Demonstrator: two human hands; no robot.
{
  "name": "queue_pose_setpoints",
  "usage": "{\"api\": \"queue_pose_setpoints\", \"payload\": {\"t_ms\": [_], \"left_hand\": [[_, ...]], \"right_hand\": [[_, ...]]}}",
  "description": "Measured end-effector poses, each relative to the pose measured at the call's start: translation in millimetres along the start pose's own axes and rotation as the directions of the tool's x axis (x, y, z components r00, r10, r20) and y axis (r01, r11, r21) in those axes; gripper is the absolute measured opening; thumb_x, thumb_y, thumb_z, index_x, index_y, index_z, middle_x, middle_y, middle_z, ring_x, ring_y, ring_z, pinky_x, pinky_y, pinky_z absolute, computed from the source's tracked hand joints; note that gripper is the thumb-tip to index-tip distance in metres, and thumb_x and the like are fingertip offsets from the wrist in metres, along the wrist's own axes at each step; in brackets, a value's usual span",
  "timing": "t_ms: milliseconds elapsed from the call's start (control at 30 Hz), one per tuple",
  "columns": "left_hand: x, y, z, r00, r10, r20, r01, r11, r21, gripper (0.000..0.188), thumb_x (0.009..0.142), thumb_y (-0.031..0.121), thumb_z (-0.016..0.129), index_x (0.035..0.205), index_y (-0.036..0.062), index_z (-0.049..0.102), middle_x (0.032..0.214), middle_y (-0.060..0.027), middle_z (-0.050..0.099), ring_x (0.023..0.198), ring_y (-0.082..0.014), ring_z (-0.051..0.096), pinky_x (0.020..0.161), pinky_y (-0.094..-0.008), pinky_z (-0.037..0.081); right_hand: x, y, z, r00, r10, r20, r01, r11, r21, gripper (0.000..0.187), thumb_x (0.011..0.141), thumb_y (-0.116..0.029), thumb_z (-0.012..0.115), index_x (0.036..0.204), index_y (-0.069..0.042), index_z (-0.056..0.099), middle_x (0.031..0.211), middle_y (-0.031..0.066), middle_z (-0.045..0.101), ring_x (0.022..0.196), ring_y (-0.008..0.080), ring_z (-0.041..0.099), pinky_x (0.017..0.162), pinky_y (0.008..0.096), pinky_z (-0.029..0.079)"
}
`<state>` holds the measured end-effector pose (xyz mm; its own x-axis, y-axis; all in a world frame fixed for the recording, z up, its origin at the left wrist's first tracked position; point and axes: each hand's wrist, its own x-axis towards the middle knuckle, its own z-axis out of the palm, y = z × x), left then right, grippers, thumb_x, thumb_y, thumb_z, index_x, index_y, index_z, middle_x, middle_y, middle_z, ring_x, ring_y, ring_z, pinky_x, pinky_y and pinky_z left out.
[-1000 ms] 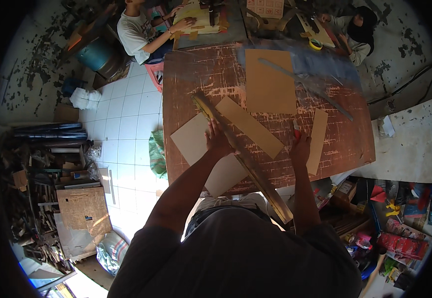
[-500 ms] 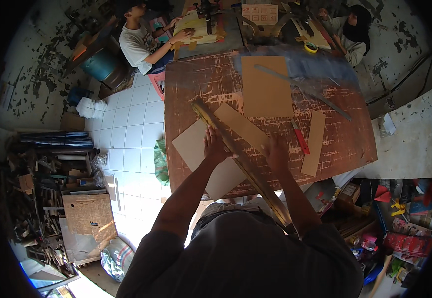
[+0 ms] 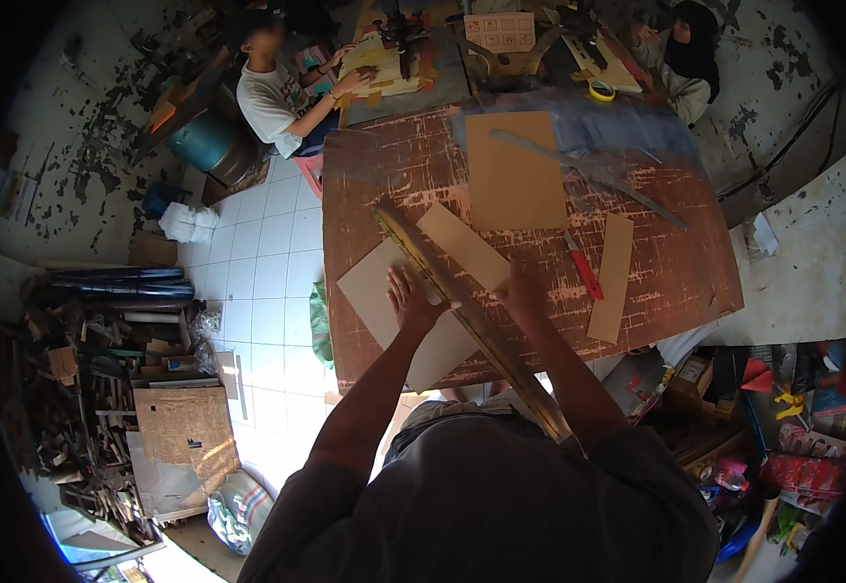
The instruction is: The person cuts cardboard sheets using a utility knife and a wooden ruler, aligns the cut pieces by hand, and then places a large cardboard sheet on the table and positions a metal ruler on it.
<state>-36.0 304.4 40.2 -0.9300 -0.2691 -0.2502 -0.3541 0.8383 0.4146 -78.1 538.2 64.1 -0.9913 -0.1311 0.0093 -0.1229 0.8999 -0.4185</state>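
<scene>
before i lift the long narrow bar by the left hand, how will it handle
The long narrow bar is probably fairly stiff: it shows no obvious sag past the table edge. Its near end overhangs, so pressing there might tip it. Being so long, it may swing awkwardly if gripped at one end.

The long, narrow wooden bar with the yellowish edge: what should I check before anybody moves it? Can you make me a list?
1. Long, narrow wooden bar with a yellowish edge lies across the flat, pale grey board sheet: ok.
2. Whole bar on the worn reddish-brown table: not ok, its near end reaches past the edge.
3. Left hand flat on the sheet, beside the bar: ok, fingers spread.
4. Right hand gripping the narrow brown board strip: cannot tell, it covers the strip's near end.
5. Red-handled knife away from both hands: ok, it lies apart.
6. Knife blade tucked in: not ok, it shows.
</scene>
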Motion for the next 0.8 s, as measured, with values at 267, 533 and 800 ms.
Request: {"api": "queue_pose_setpoints", "payload": {"t_ms": [267,533,800], "left_hand": [[-2,-3,-1,1.0,0.012,0.012,-0.012,1.0,-0.006,0.15,0.058,0.076,0.078,0.156,-0.004,-0.003,0.162,-0.0285,-0.01,0.152,-0.0405,-0.012,0.12,-0.0586,0.003],[-1,-13,4,1.0,0.023,-0.014,-0.023,1.0,0.001,0.149,0.059,0.076,0.078,0.156,-0.0017,-0.005,0.163,-0.0259,-0.011,0.152,-0.0389,-0.014,0.12,-0.0587,0.001],[1,-8,4,1.0,0.004,0.021,-0.005,1.0,0.018,0.151,0.058,0.078,0.077,0.156,-0.0015,-0.005,0.163,-0.0263,-0.012,0.151,-0.0374,-0.016,0.12,-0.0575,-0.002]], "right_hand": [[-12,21,-12,0.997,-0.018,-0.082,0.046,0.933,0.357,0.026,0.089,-0.016,0.069,0.106,0.002,0.062,0.103,0.0215,0.06,0.094,0.0404,0.059,0.082,0.0455,0.048],[-67,135,-70,0.799,0.525,-0.292,-0.218,0.706,0.674,0.03,0.092,-0.022,0.067,0.105,0.003,0.056,0.091,0.0154,0.059,0.081,0.0277,0.06,0.073,0.042,0.047],[-97,219,-52,0.804,0.478,-0.353,-0.325,0.851,0.412,0.051,0.081,-0.02,0.076,0.117,0.005,0.051,0.105,0.0225,0.059,0.099,0.0378,0.06,0.085,0.0482,0.048]]}}
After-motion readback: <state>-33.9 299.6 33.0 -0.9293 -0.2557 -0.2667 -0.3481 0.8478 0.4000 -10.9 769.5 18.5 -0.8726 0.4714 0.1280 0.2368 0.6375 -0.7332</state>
